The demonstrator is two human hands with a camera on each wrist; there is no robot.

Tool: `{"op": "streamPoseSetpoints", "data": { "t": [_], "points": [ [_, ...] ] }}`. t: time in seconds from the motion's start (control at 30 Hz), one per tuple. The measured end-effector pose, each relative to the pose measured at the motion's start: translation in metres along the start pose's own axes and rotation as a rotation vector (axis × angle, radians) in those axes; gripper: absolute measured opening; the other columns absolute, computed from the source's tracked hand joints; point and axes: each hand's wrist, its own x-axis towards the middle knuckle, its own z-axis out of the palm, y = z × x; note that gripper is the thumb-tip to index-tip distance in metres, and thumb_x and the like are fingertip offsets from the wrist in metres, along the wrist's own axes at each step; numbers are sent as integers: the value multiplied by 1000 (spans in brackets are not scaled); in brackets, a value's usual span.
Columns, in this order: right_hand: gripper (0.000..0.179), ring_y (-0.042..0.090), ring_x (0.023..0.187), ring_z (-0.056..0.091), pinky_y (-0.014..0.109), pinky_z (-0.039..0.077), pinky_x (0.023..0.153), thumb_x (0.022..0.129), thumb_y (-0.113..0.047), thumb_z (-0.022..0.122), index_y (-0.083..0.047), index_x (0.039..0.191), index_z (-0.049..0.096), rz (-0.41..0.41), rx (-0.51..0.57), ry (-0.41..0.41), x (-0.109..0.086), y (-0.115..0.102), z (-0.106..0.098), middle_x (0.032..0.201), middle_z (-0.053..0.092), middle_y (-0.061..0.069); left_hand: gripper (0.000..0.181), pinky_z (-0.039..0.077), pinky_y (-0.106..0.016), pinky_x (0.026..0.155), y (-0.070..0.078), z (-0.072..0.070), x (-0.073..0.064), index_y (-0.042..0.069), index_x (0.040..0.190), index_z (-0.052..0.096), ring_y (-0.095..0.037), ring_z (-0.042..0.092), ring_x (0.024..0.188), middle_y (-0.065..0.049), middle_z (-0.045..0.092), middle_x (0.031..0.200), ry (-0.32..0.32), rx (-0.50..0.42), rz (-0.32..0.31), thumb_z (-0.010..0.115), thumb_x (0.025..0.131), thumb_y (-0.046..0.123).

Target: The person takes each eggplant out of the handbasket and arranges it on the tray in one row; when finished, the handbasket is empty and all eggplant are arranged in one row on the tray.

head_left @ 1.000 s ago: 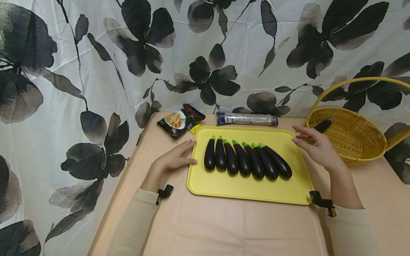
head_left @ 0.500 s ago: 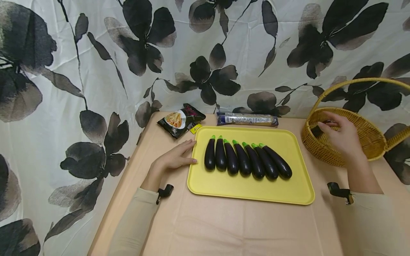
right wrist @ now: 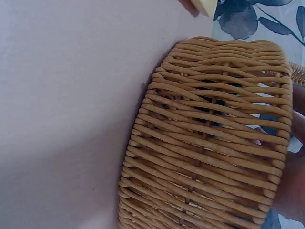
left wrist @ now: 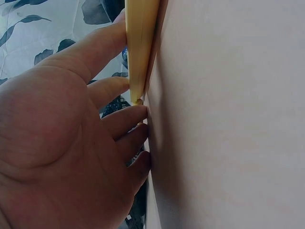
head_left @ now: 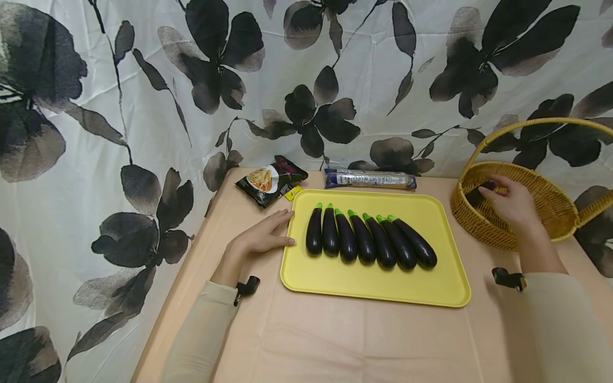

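On the yellow tray [head_left: 373, 285] lies a row of several dark purple eggplants [head_left: 365, 242], their green stem ends toward the back. My left hand [head_left: 256, 236] rests at the tray's left edge, thumb and fingertips touching its side; in the left wrist view the fingers [left wrist: 108, 91] are extended. Inside the wicker basket [head_left: 551, 191] at the right, my right hand [head_left: 514, 202] pinches another eggplant [head_left: 475, 197] between thumb and fingers. In the right wrist view the woven basket wall [right wrist: 209, 138] hides most of that hand and the eggplant.
Behind the tray lie a black snack packet [head_left: 270, 181] and a long clear-and-blue packet [head_left: 370, 178]. The basket's tall arched handle [head_left: 531, 121] rises above its rim. A floral cloth [head_left: 306, 58] hangs behind the table [head_left: 335, 340].
My right hand has moved from the tray's right corner into the basket and taken hold of the eggplant there. The left hand and the row on the tray have stayed put.
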Motion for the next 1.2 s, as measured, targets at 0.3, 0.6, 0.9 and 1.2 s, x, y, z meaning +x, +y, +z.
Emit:
{"op": "streamPoseSetpoints", "data": {
  "t": [0.3,0.6,0.9,1.2],
  "points": [
    [74,59,141,31,74,32,111,108,-49,43,0,163,28,6,-7,-34,19,5,2,155,32,40,89,12,-49,133,0,-1,0,11,166,28,-32,11,163,-14,18,174,3,-3,-9,73,97,44],
    [82,64,147,17,77,22,116,107,-55,41,4,162,24,49,-56,-90,22,7,5,163,18,41,89,12,-49,133,2,-1,-1,10,166,27,-33,11,163,-15,18,174,0,3,-1,73,97,44],
    [89,64,150,9,77,17,118,105,-58,48,1,164,18,92,-33,-161,25,20,5,166,7,40,89,12,-49,133,-1,1,0,12,166,27,-32,11,163,-14,18,174,2,4,-2,73,97,45],
    [80,63,151,1,77,12,119,109,-48,46,-6,166,8,71,38,-283,23,24,2,165,-2,42,90,12,-49,133,-2,1,1,11,166,27,-32,11,163,-15,18,174,0,11,4,73,97,46]
  ]
}}
